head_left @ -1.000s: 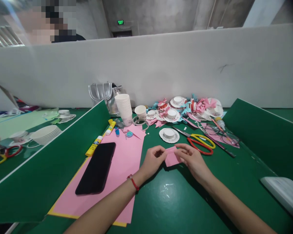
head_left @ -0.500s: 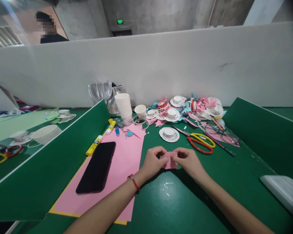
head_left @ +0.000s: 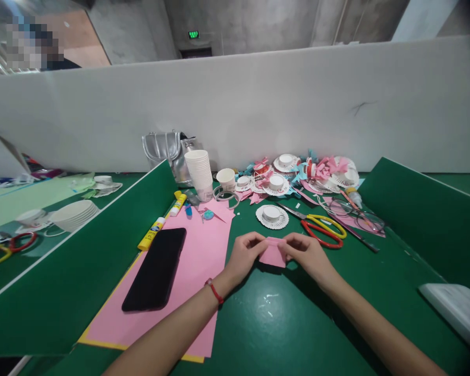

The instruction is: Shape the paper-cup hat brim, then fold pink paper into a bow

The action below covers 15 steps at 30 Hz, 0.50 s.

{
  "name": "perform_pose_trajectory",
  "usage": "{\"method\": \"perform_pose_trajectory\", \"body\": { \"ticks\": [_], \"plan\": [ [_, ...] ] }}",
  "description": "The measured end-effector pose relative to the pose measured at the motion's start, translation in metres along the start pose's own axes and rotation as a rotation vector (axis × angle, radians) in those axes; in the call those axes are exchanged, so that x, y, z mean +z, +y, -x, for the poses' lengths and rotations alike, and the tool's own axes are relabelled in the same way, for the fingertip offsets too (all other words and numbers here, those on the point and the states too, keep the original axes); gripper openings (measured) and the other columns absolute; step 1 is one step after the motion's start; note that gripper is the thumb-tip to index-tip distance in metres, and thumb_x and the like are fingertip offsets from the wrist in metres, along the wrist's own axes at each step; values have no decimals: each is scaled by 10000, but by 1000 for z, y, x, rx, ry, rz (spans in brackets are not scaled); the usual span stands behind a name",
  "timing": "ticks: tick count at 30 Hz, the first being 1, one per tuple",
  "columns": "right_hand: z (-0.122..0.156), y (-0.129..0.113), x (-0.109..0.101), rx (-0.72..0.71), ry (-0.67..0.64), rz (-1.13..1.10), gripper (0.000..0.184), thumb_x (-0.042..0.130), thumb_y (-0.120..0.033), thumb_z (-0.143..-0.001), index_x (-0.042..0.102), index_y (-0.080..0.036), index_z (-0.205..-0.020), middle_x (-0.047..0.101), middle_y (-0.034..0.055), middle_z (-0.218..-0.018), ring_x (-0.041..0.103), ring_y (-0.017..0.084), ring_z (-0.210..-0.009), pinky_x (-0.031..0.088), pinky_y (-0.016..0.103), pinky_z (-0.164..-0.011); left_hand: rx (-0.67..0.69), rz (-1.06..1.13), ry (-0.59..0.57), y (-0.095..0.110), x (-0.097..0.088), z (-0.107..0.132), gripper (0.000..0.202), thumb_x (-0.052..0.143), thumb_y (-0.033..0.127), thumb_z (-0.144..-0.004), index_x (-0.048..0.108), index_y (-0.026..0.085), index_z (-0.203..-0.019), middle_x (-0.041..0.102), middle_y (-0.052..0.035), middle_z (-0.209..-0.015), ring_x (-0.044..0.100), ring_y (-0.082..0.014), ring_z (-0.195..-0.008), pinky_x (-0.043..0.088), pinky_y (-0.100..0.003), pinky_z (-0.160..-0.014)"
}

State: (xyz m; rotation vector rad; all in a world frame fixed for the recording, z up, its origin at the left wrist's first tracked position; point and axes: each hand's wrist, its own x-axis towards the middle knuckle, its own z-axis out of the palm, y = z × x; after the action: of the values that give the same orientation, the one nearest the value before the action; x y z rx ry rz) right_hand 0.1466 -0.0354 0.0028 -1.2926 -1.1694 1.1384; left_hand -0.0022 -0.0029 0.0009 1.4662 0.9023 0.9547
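A small piece of pink paper [head_left: 273,255] is held above the green table between my two hands. My left hand [head_left: 243,257] pinches its left edge, a red bracelet on that wrist. On the opposite edge, my right hand [head_left: 306,254] grips the paper between thumb and fingers. A fold line or narrow strip shows along the paper's top. Just beyond my hands lies a white fringed paper disc [head_left: 272,216] with a raised round centre. Scissors [head_left: 323,230] with red and yellow handles rest to its right, blades partly spread.
Left are a black phone [head_left: 155,270] on pink sheets [head_left: 198,292] and glue sticks [head_left: 151,233]. Stacked paper cups [head_left: 199,172], a silver bag [head_left: 162,147] and paper flowers [head_left: 325,168] stand behind. Eyeglasses [head_left: 370,221] lie right. Green dividers [head_left: 431,219] flank the table.
The pink paper has been turned so its flat face shows more, and my fingers have shifted to its upper edges. A person in the background has moved left.
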Motion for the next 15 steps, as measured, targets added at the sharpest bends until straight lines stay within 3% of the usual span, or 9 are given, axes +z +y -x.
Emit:
{"method": "perform_pose_trajectory", "body": {
  "ticks": [5, 11, 15],
  "plan": [
    [2, -1, 2, -51, -16, 88, 113, 623, -253, -617, 606, -148, -578, 544, -33, -503, 471, 96, -474, 354, 204, -456, 1, -39, -96, 4, 3, 4, 208, 554, 241, -703, 509, 124, -537, 456, 38, -500, 396, -76, -487, 307, -193, -478],
    [0, 1, -2, -31, -6, 71, 160, 627, -313, -611, 605, -155, -615, 580, -10, -513, 526, 127, -486, 409, 236, -484, 36, -28, 65, 0, 2, 1, 193, 547, 195, -690, 471, 141, -521, 426, 57, -492, 370, -67, -464, 296, -183, -452],
    [-2, 1, -4, -49, 16, 65, 190, 628, -350, -614, 600, -163, -626, 572, -11, -511, 532, 130, -478, 424, 244, -478, 51, -33, 100, -2, 2, 0, 177, 556, 241, -695, 525, 131, -559, 482, 33, -534, 406, -82, -503, 331, -195, -490]
  ]
}}
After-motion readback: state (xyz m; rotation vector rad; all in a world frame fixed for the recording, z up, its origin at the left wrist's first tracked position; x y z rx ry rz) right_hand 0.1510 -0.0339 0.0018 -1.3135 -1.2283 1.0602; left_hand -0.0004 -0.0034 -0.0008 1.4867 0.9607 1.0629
